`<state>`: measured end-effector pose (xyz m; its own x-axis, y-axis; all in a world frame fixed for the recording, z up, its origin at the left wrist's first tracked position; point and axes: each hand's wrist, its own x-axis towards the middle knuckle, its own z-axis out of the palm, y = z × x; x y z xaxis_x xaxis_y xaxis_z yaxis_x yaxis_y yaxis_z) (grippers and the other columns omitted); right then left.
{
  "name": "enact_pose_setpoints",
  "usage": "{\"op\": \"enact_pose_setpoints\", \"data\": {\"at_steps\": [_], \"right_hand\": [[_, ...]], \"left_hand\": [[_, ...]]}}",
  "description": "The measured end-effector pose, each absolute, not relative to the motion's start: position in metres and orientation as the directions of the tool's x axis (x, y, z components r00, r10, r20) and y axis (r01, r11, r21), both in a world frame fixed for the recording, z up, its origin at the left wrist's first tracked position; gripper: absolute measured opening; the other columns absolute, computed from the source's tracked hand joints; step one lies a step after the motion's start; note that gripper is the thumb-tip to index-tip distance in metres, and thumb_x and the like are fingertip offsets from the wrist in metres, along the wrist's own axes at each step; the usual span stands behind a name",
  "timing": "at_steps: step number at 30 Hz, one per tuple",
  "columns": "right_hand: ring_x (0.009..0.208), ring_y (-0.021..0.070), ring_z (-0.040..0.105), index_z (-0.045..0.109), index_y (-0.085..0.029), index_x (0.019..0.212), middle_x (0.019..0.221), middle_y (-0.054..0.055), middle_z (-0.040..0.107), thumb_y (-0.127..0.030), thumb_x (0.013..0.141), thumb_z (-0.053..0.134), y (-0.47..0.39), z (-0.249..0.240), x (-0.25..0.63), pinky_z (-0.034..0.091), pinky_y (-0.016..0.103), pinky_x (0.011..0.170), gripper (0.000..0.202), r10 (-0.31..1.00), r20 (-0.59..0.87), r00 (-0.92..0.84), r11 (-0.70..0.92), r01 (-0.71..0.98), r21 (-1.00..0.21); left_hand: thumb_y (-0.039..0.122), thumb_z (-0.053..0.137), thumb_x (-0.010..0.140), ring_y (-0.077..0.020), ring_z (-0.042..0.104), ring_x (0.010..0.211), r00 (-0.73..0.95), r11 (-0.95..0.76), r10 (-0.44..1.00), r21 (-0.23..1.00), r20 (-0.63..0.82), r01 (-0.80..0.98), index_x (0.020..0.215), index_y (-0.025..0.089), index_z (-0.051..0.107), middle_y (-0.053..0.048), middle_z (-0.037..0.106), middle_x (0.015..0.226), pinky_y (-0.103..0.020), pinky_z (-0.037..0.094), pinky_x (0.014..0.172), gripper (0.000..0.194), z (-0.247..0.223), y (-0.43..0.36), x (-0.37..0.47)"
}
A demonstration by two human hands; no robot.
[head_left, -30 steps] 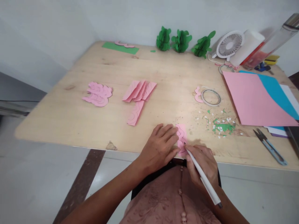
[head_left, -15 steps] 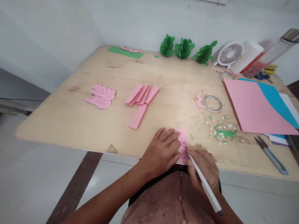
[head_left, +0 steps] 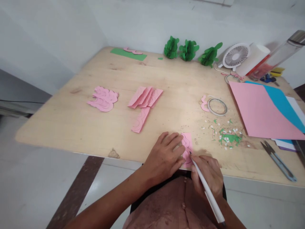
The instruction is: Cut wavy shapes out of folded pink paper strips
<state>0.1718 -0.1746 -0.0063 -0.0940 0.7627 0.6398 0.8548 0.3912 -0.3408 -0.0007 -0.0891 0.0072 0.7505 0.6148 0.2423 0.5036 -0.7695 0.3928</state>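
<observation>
Far left on the counter (head_left: 78,127): stack of pink scalloped cutouts (head_left: 103,99). Behind it near the wall, green paper (head_left: 119,53) with a pink wavy piece (head_left: 133,51) on it. Next, folded pink strips (head_left: 146,97) with drawn curves, one length extending toward the front edge. Left hand (head_left: 164,156) is palm down, fingers extended, lying over the left side of the pink slip (head_left: 187,146); not gripping. Slip is flat at the front edge, between the hands, curved lines on it. Right hand (head_left: 208,175) has its fingers closed around the white pen (head_left: 207,187), tip at the slip's right side. Three green paper shapes (head_left: 188,50) stand at the back, then white fan (head_left: 235,56). Right of the slip: small pink cutout (head_left: 204,103) touching the tape ring (head_left: 217,107), green and white scraps (head_left: 230,137) nearer the front. Far right: large pink sheet (head_left: 262,109) overlapping blue paper (head_left: 283,101), snips (head_left: 278,161) in front, blades angled toward the back left.
</observation>
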Motion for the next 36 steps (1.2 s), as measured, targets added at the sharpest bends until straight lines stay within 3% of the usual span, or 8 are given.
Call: {"op": "enact_pose_setpoints", "data": {"at_steps": [12,36], "right_hand": [[0.080,0.0239,0.065,0.063,-0.012,0.111,0.083,0.010,0.073,-0.008,0.084,0.058,-0.175,-0.007,0.173,0.049,0.038,0.071,0.028,0.757,0.645,-0.105,0.401,0.854,-0.331],[0.078,0.0227,0.064,0.063,-0.013,0.112,0.082,0.009,0.070,-0.007,0.083,0.059,-0.174,-0.006,0.172,0.049,0.036,0.070,0.030,0.766,0.636,-0.098,0.386,0.860,-0.332]], "left_hand": [[0.034,0.053,0.089,-0.0307,0.037,0.135,0.765,-0.777,0.613,0.328,0.199,0.537,0.107,0.020,0.059,-0.007,0.053,0.138,-0.055,0.022,0.114,0.023,0.011,-0.084,-0.005],[0.036,0.054,0.089,-0.0312,0.035,0.136,0.789,-0.790,0.583,0.359,0.191,0.497,0.108,0.025,0.060,-0.007,0.050,0.141,-0.057,0.021,0.112,0.023,0.010,-0.080,-0.011]]}}
